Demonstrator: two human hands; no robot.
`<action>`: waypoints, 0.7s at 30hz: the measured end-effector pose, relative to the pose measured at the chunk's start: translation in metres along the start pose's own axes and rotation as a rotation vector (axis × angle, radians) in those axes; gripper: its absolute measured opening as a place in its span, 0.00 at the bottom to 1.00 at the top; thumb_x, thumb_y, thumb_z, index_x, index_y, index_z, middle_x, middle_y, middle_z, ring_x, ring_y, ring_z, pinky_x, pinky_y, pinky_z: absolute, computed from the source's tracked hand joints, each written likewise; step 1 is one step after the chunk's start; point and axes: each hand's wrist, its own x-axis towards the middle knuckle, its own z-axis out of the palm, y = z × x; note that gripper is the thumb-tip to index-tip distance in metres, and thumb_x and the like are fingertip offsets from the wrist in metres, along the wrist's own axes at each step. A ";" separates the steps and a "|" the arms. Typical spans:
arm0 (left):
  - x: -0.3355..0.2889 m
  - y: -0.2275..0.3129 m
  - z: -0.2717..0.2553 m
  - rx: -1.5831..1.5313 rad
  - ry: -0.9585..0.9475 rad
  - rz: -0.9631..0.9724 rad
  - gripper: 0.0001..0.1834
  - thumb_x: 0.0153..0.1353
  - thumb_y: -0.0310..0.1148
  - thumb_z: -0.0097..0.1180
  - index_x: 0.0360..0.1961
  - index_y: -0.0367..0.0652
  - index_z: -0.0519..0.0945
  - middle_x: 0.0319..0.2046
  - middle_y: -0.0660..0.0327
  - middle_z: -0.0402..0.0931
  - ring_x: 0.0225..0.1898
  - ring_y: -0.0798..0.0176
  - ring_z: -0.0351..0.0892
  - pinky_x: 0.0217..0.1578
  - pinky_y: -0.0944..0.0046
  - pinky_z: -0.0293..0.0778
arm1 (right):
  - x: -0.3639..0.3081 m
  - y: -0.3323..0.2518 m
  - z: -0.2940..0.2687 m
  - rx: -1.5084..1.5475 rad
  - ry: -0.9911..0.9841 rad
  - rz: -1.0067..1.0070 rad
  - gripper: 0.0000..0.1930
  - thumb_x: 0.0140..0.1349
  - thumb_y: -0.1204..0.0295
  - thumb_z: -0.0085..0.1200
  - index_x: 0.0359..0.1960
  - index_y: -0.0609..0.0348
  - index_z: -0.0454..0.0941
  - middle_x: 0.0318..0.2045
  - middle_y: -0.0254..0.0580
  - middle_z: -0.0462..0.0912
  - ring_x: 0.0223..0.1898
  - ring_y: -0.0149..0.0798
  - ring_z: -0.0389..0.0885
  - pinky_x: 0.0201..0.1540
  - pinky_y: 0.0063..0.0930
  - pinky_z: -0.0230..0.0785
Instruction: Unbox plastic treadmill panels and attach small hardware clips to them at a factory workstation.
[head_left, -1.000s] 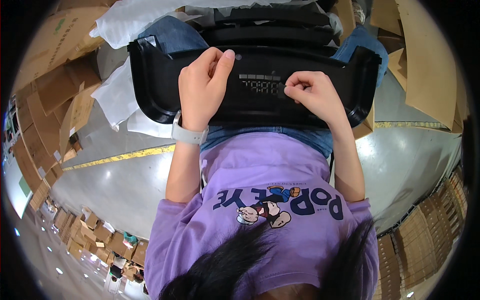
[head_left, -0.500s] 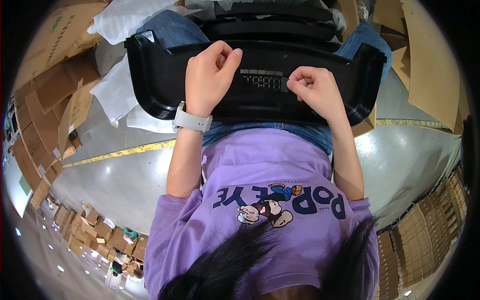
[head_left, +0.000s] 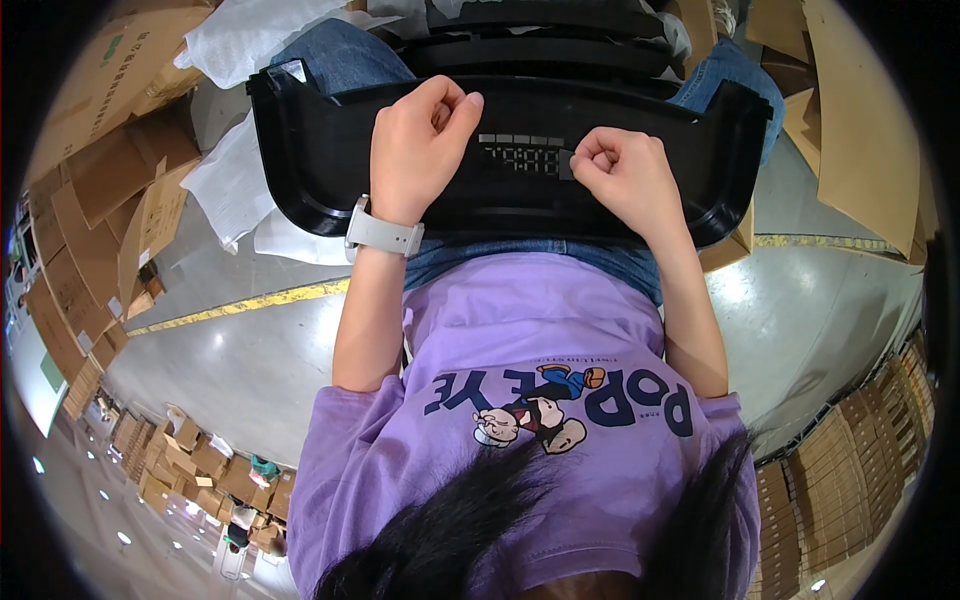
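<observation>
A wide black plastic panel point(head_left: 330, 150) with curved, raised ends lies across my lap. Near its middle is a group of small cutouts point(head_left: 522, 160) shaped like digit segments, with a row of short bars above. My left hand point(head_left: 415, 150) is closed over the panel's left part, thumb against curled fingers; whatever it may hold is hidden. At the right end of the cutouts, my right hand point(head_left: 630, 180) pinches, thumb to forefinger, by a small dark flat piece point(head_left: 566, 165). A grey watch point(head_left: 384, 234) is on my left wrist.
More black panels point(head_left: 540, 55) lie beyond my knees, among white foam sheets point(head_left: 235, 50). Open cardboard boxes stand left point(head_left: 110, 190) and right point(head_left: 865, 130). Yellow tape point(head_left: 240, 307) runs along the grey floor. Stacked cartons point(head_left: 830, 480) stand at the lower right.
My right hand has shifted slightly left and up along the end of the cutouts. The left hand stays closed, almost in the same place over the panel.
</observation>
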 end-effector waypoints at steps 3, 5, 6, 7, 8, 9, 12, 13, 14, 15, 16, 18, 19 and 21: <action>0.000 0.000 0.000 0.001 0.002 0.008 0.13 0.57 0.34 0.57 0.22 0.36 0.74 0.10 0.62 0.65 0.13 0.69 0.62 0.17 0.69 0.58 | 0.000 0.001 0.001 -0.007 -0.004 0.010 0.06 0.47 0.72 0.54 0.21 0.62 0.80 0.14 0.40 0.78 0.18 0.35 0.78 0.28 0.25 0.71; 0.000 0.000 0.001 0.001 0.003 0.006 0.13 0.57 0.34 0.57 0.22 0.36 0.74 0.10 0.62 0.65 0.13 0.69 0.62 0.17 0.69 0.58 | 0.000 0.002 0.003 -0.036 0.034 -0.033 0.06 0.47 0.71 0.54 0.21 0.61 0.79 0.14 0.41 0.78 0.19 0.38 0.79 0.27 0.27 0.71; 0.000 0.000 0.000 0.002 -0.004 0.002 0.13 0.57 0.34 0.57 0.22 0.36 0.74 0.10 0.62 0.66 0.13 0.69 0.63 0.17 0.69 0.58 | -0.001 0.001 0.003 -0.037 0.034 -0.033 0.06 0.47 0.71 0.54 0.21 0.61 0.79 0.14 0.41 0.78 0.19 0.38 0.79 0.27 0.27 0.71; 0.000 0.001 0.001 0.004 -0.010 -0.003 0.13 0.57 0.35 0.57 0.22 0.36 0.74 0.10 0.62 0.66 0.13 0.69 0.63 0.17 0.69 0.59 | -0.002 -0.001 0.004 -0.096 0.049 -0.044 0.07 0.48 0.70 0.55 0.21 0.60 0.79 0.14 0.41 0.78 0.19 0.39 0.79 0.27 0.28 0.71; 0.000 0.000 0.001 0.003 -0.009 -0.003 0.13 0.57 0.35 0.57 0.22 0.36 0.74 0.10 0.62 0.66 0.13 0.69 0.63 0.17 0.69 0.59 | -0.003 -0.002 0.004 -0.154 0.064 -0.054 0.08 0.49 0.68 0.56 0.20 0.59 0.79 0.14 0.41 0.78 0.18 0.41 0.79 0.27 0.29 0.72; 0.000 -0.001 0.001 0.005 -0.012 -0.004 0.13 0.57 0.35 0.57 0.23 0.36 0.75 0.10 0.62 0.66 0.13 0.69 0.63 0.17 0.69 0.59 | -0.003 -0.003 0.003 -0.153 0.063 -0.056 0.08 0.49 0.68 0.56 0.20 0.59 0.79 0.14 0.41 0.78 0.18 0.41 0.79 0.27 0.29 0.72; 0.001 -0.002 0.001 0.005 -0.016 0.000 0.13 0.57 0.35 0.57 0.23 0.37 0.75 0.11 0.62 0.67 0.13 0.69 0.64 0.18 0.69 0.59 | -0.002 -0.006 -0.002 -0.205 0.016 -0.037 0.10 0.50 0.65 0.58 0.20 0.58 0.80 0.13 0.42 0.77 0.18 0.42 0.79 0.26 0.31 0.72; 0.001 -0.002 0.002 0.002 -0.019 0.006 0.13 0.57 0.35 0.57 0.23 0.37 0.75 0.11 0.62 0.67 0.13 0.68 0.64 0.18 0.69 0.60 | -0.001 -0.007 -0.002 -0.212 0.020 -0.049 0.11 0.51 0.63 0.59 0.21 0.59 0.80 0.13 0.42 0.77 0.18 0.42 0.79 0.26 0.30 0.71; 0.001 -0.003 0.002 0.000 -0.020 0.006 0.13 0.57 0.35 0.57 0.23 0.37 0.75 0.11 0.62 0.67 0.13 0.68 0.64 0.18 0.69 0.60 | 0.000 -0.007 -0.002 -0.220 0.022 -0.062 0.12 0.51 0.62 0.60 0.21 0.59 0.81 0.13 0.43 0.77 0.18 0.42 0.79 0.26 0.30 0.71; 0.002 -0.003 0.002 0.002 -0.028 0.010 0.13 0.57 0.35 0.57 0.23 0.37 0.75 0.11 0.62 0.67 0.13 0.68 0.65 0.18 0.69 0.60 | 0.001 -0.007 -0.002 -0.220 0.023 -0.061 0.12 0.51 0.62 0.60 0.21 0.59 0.81 0.13 0.43 0.77 0.18 0.42 0.79 0.26 0.30 0.71; 0.002 -0.003 0.002 0.003 -0.036 0.014 0.13 0.57 0.35 0.57 0.23 0.37 0.75 0.11 0.62 0.67 0.13 0.68 0.65 0.18 0.69 0.60 | 0.002 -0.007 -0.002 -0.198 0.032 -0.051 0.14 0.52 0.61 0.60 0.20 0.60 0.81 0.13 0.43 0.77 0.17 0.42 0.78 0.25 0.30 0.71; 0.001 -0.003 0.002 -0.001 -0.040 0.009 0.13 0.57 0.35 0.57 0.23 0.37 0.75 0.11 0.61 0.68 0.13 0.68 0.65 0.18 0.69 0.60 | 0.006 -0.004 -0.001 -0.177 0.043 -0.040 0.16 0.54 0.59 0.60 0.20 0.62 0.81 0.12 0.44 0.76 0.17 0.42 0.78 0.25 0.29 0.70; 0.000 -0.003 0.003 -0.005 -0.043 0.003 0.13 0.57 0.35 0.57 0.23 0.37 0.75 0.11 0.61 0.68 0.13 0.68 0.65 0.18 0.69 0.60 | 0.008 -0.002 0.000 -0.189 0.061 -0.032 0.18 0.55 0.58 0.60 0.19 0.63 0.81 0.12 0.45 0.76 0.16 0.42 0.77 0.24 0.29 0.70; -0.001 -0.003 0.004 -0.004 -0.038 0.006 0.12 0.57 0.35 0.57 0.23 0.37 0.75 0.11 0.61 0.68 0.13 0.67 0.66 0.18 0.68 0.61 | 0.009 -0.002 0.000 -0.202 0.079 -0.026 0.21 0.56 0.57 0.59 0.18 0.64 0.80 0.12 0.46 0.75 0.15 0.43 0.76 0.24 0.29 0.69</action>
